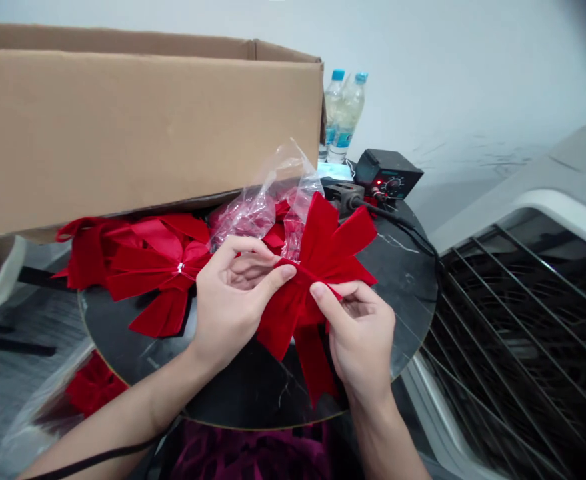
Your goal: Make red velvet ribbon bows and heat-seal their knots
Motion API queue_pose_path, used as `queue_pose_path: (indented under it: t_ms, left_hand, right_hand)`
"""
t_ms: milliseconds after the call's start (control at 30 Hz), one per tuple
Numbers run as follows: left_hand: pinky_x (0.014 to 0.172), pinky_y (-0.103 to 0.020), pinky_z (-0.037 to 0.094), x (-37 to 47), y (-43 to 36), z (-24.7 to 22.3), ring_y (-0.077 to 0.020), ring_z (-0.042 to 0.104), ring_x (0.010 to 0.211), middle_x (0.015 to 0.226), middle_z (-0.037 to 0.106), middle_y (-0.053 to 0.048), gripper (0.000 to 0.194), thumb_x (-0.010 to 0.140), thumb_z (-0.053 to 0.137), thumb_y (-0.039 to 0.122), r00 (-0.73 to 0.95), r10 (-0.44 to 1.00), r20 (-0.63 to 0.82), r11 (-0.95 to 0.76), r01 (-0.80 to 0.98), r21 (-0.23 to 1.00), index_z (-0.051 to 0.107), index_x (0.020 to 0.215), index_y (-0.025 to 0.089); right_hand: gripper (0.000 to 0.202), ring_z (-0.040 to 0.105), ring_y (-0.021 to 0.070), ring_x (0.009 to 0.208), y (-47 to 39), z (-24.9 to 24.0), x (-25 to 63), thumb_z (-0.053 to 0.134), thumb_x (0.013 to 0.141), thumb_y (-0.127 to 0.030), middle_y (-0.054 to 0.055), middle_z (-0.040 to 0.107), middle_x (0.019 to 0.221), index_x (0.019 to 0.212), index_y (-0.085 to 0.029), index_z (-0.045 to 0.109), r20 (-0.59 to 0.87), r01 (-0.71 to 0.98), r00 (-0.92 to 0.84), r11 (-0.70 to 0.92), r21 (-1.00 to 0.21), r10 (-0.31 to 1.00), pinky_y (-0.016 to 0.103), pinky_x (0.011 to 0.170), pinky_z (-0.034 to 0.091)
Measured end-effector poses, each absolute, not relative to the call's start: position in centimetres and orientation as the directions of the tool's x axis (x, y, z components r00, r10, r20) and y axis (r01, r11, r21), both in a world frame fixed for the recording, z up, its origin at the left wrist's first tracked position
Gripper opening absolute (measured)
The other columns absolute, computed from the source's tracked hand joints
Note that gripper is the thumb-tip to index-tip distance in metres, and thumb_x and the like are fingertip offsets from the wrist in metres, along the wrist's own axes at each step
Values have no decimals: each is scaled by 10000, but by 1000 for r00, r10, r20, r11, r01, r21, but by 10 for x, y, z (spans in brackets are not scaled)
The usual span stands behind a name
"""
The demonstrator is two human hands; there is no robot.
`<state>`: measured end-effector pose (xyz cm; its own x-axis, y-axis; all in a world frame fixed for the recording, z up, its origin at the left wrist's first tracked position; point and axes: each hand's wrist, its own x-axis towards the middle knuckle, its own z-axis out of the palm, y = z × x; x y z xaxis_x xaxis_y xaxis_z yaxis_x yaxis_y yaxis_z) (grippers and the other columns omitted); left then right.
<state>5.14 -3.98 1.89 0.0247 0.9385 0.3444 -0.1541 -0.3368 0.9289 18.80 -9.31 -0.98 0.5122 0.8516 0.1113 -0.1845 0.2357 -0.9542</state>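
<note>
Over the round black table [243, 400], a red velvet bow [317, 240] is held up between my two hands. My left hand [235, 303] pinches its middle from the left, thumb against fingertips. From the right, my right hand [360, 327] pinches the bow's middle strip between thumb and fingers. The loops fan out upward and to the right, and tails hang below. Another red bow [167, 267], tied at its centre with a shiny white-silver tie, lies left of my left hand. Behind my hands is a crumpled clear plastic bag [257, 207] with red pieces in and around it.
A large cardboard box [143, 127] stands along the back left. Two plastic bottles [345, 117] and a black control box [387, 175] with a red light and cables are behind right. A white-framed fan [533, 313] is close on the right. More red material [95, 387] lies lower left.
</note>
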Motion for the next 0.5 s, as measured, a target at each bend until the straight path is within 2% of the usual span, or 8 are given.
queue_pose_path:
  t_ms: [100, 200, 367, 500]
  left_hand:
    - [803, -154, 606, 56, -44, 20, -93, 771, 777, 825, 745, 29, 296, 775, 861, 84, -30, 935, 354, -353, -181, 918, 606, 885, 186]
    - [794, -153, 607, 57, -43, 21, -88, 770, 780, 830, 750, 43, 382, 782, 860, 90, 4, 974, 226, -213, -309, 927, 544, 954, 218]
    - [674, -164, 590, 51, -33, 22, -93, 727, 666, 796, 749, 54, 570, 734, 911, 151, 241, 968, -71, 183, -481, 857, 460, 1064, 260]
    - [615, -127, 527, 42, -22, 24, -66, 662, 609, 728, 699, 44, 505, 713, 941, 179, 498, 850, -170, 413, -431, 802, 540, 1019, 210]
  right_hand:
    - [205, 721, 133, 655, -94, -6, 181, 898, 776, -276, -8, 767, 735, 749, -195, 711, 147, -133, 565, 265, -955, 812, 225, 627, 597]
    - [203, 743, 156, 648, -96, -3, 174, 891, 768, -271, -4, 767, 713, 731, -192, 708, 176, -67, 614, 273, -960, 769, 242, 622, 621]
    - [174, 749, 169, 602, -97, 0, 171, 885, 755, -257, 3, 768, 677, 732, -186, 727, 197, -21, 631, 270, -963, 751, 237, 578, 631]
    - [132, 749, 165, 569, -100, 5, 175, 861, 758, -189, -8, 776, 673, 717, -200, 736, 310, 80, 578, 326, -942, 755, 221, 567, 639]
